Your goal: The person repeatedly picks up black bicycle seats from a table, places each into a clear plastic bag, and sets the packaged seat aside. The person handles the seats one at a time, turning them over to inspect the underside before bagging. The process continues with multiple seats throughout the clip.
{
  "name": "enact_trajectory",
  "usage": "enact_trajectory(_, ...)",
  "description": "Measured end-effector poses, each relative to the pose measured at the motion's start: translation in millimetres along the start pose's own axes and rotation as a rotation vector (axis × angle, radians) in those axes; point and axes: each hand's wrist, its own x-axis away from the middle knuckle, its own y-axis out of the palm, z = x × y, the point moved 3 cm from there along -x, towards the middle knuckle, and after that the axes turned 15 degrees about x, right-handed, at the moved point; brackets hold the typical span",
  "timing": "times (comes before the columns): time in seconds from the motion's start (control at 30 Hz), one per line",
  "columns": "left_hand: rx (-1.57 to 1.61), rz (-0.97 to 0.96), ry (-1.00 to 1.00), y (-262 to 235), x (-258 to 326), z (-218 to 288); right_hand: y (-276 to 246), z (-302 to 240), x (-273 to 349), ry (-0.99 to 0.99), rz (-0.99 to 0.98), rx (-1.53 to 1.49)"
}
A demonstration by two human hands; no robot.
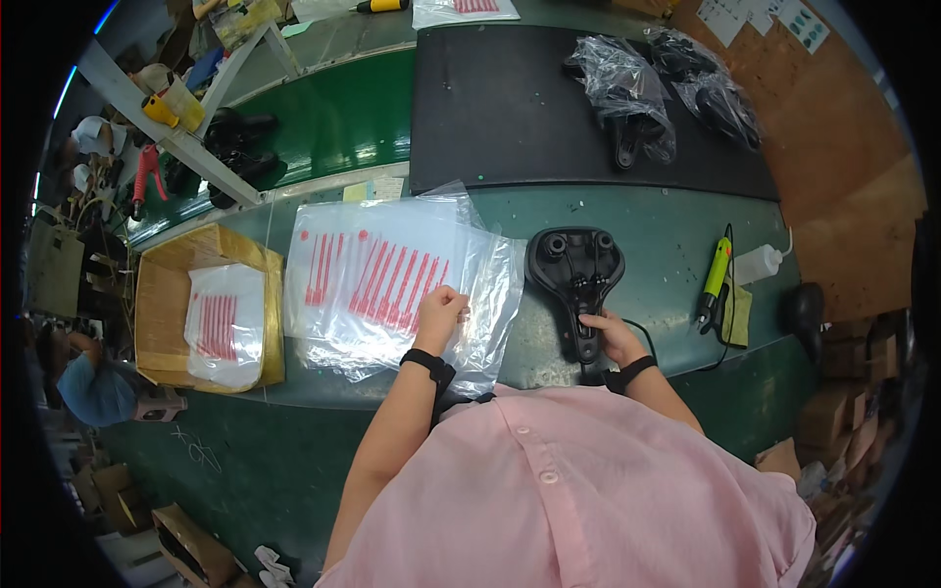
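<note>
Our left hand (438,312) pinches the edge of the top clear bag (392,279), printed with red stripes, in a stack on the green desk (667,245). Our right hand (610,333) grips the narrow end of one black saddle (575,274), lying underside up just right of the bags. A cardboard box (162,304) at left holds one more striped bag. Two bagged saddles (627,98) lie on the black mat (490,108) beyond. One yellow-green driver (715,279) and one white bottle (760,263) sit at right.
</note>
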Motion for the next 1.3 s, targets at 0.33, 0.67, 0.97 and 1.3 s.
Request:
enact_trajectory(0.33,-0.270,0.043,0.084,-25,17,7,23,-22,23,-0.100,-0.079,-0.145)
enact_trajectory(0.67,-0.297,-0.122,0.175,-13,19,39,172,-60,-12,-0.183,-0.444,-0.227)
enact_trajectory(0.97,-0.461,-0.038,0.194,-55,19,49,231,-47,-43,-0.179,-0.159,-0.150)
enact_trajectory(1.3,1.082,-0.022,-0.152,-189,3,82,212,-39,-41,-0.309,0.121,0.034)
